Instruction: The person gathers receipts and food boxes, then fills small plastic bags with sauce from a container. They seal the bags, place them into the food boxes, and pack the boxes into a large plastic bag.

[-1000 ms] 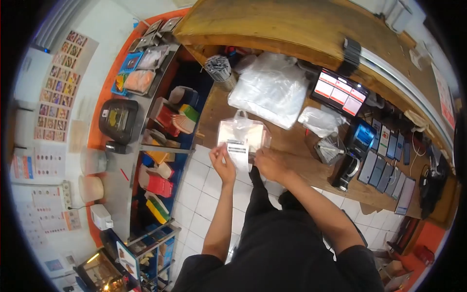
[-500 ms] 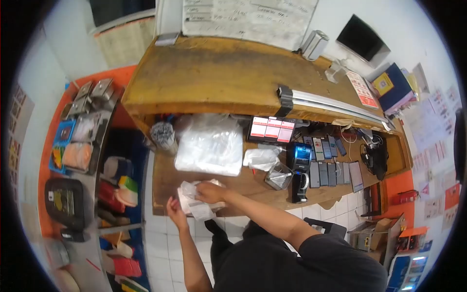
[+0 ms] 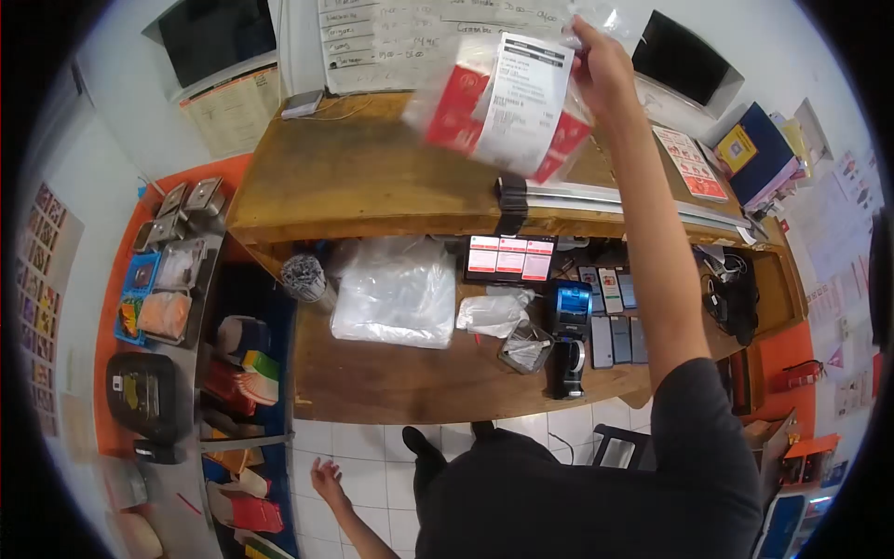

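Note:
Raised above the top shelf, my right hand [image 3: 603,67] grips the upper corner of a clear plastic bag [image 3: 424,107]. A red-and-white package [image 3: 459,104] shows inside it. A long printed receipt [image 3: 523,102] lies against the bag's front, its lower text too small to read. My left hand [image 3: 326,479] hangs low over the tiled floor, left of my legs. Its fingers are loosely spread with nothing in them.
On the lower desk are a stack of clear plastic bags [image 3: 396,293], a tablet [image 3: 510,258], a blue-lit printer [image 3: 572,307] and several phones [image 3: 619,339]. A metal rail [image 3: 605,200] runs along the top shelf [image 3: 345,168]. Steel shelving [image 3: 186,447] stands at left.
My right hand has risen from the desk's front edge to above the top shelf, bringing the bag and receipt up. My left hand has dropped away from the desk.

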Tool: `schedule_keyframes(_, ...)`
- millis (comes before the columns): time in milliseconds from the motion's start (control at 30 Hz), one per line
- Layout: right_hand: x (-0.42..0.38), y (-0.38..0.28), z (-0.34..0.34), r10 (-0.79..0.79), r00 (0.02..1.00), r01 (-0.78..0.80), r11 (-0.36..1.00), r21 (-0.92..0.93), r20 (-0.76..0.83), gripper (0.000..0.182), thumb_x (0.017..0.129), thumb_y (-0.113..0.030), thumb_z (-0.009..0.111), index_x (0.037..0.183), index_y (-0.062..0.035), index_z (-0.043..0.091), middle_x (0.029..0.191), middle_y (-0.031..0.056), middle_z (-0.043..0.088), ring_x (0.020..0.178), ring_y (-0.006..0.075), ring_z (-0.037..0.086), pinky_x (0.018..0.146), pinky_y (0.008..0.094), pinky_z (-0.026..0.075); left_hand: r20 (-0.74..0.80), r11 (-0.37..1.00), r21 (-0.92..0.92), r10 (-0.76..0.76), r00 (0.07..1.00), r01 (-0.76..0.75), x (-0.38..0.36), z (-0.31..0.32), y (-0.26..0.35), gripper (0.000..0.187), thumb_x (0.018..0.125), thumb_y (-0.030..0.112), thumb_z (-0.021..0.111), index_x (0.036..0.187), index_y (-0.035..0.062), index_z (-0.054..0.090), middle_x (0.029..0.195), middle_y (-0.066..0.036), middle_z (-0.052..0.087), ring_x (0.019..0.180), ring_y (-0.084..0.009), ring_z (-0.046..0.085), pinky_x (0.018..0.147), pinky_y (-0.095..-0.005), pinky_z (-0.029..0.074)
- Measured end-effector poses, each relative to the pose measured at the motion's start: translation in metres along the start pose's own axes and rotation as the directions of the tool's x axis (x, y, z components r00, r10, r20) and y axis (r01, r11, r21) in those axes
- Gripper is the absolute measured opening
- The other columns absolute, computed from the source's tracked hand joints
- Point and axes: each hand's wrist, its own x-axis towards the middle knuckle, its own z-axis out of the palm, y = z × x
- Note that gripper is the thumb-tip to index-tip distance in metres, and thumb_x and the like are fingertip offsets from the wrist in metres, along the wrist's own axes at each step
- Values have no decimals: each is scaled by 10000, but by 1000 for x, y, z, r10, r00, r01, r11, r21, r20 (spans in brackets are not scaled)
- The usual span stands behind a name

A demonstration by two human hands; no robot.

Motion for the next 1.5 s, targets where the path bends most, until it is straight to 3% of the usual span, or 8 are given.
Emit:
schedule_keyframes(300, 77, 91, -137, 114, 966, -107, 993, 43, -233, 329, 1013, -211, 649, 1122, 94, 599, 909, 139, 651, 786, 220, 643, 713, 318, 534, 286, 931, 233, -343, 895, 283, -119, 57, -71, 376, 1027, 218, 595, 1370, 68, 557, 1103, -100, 697, 940, -213, 695, 799, -353, 561)
schedule_keyframes(500, -89, 63, -175, -305, 952, 277, 841, -464, 16, 264, 1014, -219, 636, 1088, 34, 646, 976, 71, 699, 905, 133, 647, 802, 307, 515, 181, 817, 448, -481, 858, 363, -172, 55, -116, 389, 1018, 179, 628, 1362, 15, 547, 1045, -130, 732, 882, -214, 723, 712, -341, 570)
schedule_keyframes(633, -249, 147, -185, 344, 879, -166, 870, -464, 330, 176, 970, -107, 638, 1074, 14, 713, 757, 65, 703, 674, 102, 644, 630, 301, 521, 120, 747, 475, -578, 807, 464, -190, 55, -135, 397, 1019, 169, 624, 1370, 4, 542, 1071, -156, 735, 890, -228, 730, 722, -358, 582)
schedule_keyframes(700, -283, 209, -192, 549, 718, -84, 680, -729, 429, 397, 985, -205, 630, 1335, -19, 613, 832, 214, 718, 757, 335, 713, 739, 426, 557, 101, 730, 479, -598, 795, 488, -200, 64, -123, 401, 1019, 155, 617, 1382, 6, 537, 1106, -170, 734, 916, -246, 734, 741, -365, 585)
schedule_keyframes(800, -311, 292, -217, 583, 675, 52, 573, -818, 451, 613, 1000, -235, 580, 1563, -125, 366, 1151, 274, 675, 1011, 450, 674, 883, 529, 528, 141, 744, 475, -591, 794, 470, -202, 66, -114, 397, 1019, 156, 618, 1380, 10, 538, 1105, -168, 735, 922, -245, 732, 751, -367, 585)
schedule_keyframes(1200, -291, 339, -235, 659, 704, 91, 284, -955, 263, 641, 1028, -308, 527, 1610, -228, 273, 1006, 234, 687, 918, 445, 680, 826, 564, 541, 53, 718, 461, -609, 791, 522, -237, 30, -128, 432, 1022, 136, 612, 1409, -16, 497, 1107, -187, 736, 890, -247, 739, 720, -349, 596)
schedule_keyframes(1233, -290, 341, -235, 666, 701, 80, 281, -956, 254, 639, 1029, -310, 525, 1610, -228, 273, 1005, 233, 687, 916, 442, 682, 827, 564, 543, 206, 723, 632, -504, 839, 279, -245, 23, -135, 442, 1013, 128, 622, 1408, -23, 495, 1135, -201, 729, 899, -260, 740, 721, -354, 597)
schedule_keyframes(1500, -287, 344, -231, 674, 700, 71, 261, -963, 235, 618, 1036, -317, 522, 1602, -229, 288, 977, 233, 684, 883, 444, 683, 809, 561, 548, 155, 759, 407, -606, 780, 509, -231, 5, -158, 429, 1021, 143, 624, 1406, -8, 511, 1111, -180, 732, 876, -237, 734, 702, -343, 586)
